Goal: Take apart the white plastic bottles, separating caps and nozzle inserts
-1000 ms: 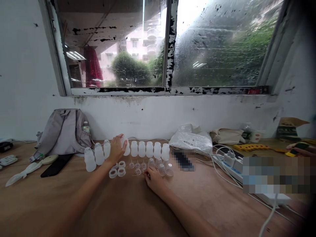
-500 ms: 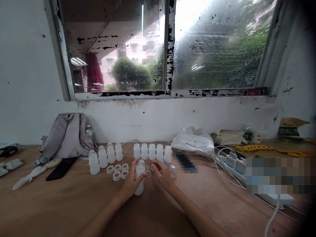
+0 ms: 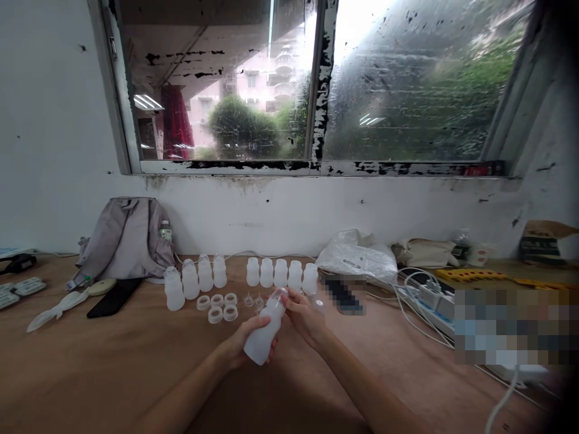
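Observation:
My left hand (image 3: 246, 340) is wrapped round a frosted white baby bottle (image 3: 263, 337), which leans with its top to the upper right. At its top is a clear domed cap (image 3: 279, 295), and the fingers of my right hand (image 3: 304, 313) are closed on it. Just beyond the bottle lie clear bottle nipples (image 3: 248, 299), partly hidden by it. To the left several translucent collar rings (image 3: 216, 314) lie in two rows. More clear caps (image 3: 319, 304) show in part behind my right hand.
Several capped bottles (image 3: 190, 280) stand at the left, and a row of bottles without caps (image 3: 280, 274) stands near the wall. Beyond are a grey backpack (image 3: 124, 241), a black phone (image 3: 114, 298), a plastic bag (image 3: 355, 259) and a power strip (image 3: 434, 316) with white cables.
My left hand has tilted the bottle from upright towards the right. My right hand has moved from beside the small clear parts to the cap on the bottle. The view has shifted slightly.

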`<state>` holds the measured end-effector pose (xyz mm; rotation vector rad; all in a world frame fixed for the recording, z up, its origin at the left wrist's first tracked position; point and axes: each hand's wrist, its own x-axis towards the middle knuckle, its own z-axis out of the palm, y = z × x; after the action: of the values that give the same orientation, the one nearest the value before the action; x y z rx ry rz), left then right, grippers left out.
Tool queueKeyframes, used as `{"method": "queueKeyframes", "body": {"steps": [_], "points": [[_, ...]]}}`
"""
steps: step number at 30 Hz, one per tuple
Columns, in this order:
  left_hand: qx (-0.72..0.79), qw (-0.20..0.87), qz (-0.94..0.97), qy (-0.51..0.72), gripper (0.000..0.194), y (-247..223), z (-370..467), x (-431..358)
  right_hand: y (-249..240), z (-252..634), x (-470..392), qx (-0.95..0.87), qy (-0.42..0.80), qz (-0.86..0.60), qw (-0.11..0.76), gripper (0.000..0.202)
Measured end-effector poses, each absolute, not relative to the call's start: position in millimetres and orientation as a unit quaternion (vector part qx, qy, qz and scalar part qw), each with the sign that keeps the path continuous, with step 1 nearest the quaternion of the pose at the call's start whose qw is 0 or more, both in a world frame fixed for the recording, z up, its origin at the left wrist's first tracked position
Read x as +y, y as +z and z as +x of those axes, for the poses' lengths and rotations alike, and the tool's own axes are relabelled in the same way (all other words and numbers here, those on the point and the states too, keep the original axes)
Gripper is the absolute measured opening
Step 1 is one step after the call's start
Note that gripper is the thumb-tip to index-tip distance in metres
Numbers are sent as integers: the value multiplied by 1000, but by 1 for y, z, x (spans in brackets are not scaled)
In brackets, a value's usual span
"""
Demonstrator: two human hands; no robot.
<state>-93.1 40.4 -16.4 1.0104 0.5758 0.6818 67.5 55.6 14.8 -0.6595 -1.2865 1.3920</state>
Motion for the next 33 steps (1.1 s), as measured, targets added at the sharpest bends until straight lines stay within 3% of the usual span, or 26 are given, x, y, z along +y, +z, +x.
{"method": "queueKeyframes", "body": {"steps": [5, 11, 13, 18, 20, 23, 29, 33], "points": [[159, 863, 388, 283, 55, -25, -95, 45, 15, 68, 55, -525, 603, -267, 538, 36], [221, 788, 471, 329, 53, -21, -88, 44, 9, 68, 59, -531, 577, -265, 561, 27], [274, 692, 564, 357, 50, -19, -89, 43, 6, 67, 62, -532, 559, -277, 572, 25], [401, 259, 772, 420, 44, -23, -100, 41, 0, 83, 80, -465, 483, -332, 663, 26], [426, 149, 792, 411, 43, -25, -104, 41, -2, 96, 88, -468, 438, -348, 685, 34], [466, 74, 775, 421, 45, -27, -106, 43, -4, 110, 93, -569, 344, -400, 630, 43], [480, -4, 778, 405, 46, -32, -109, 51, -13, 109, 90, -753, 64, -527, 388, 25], [483, -24, 782, 393, 46, -34, -110, 52, -23, 103, 89, -770, -9, -561, 303, 27]]}}
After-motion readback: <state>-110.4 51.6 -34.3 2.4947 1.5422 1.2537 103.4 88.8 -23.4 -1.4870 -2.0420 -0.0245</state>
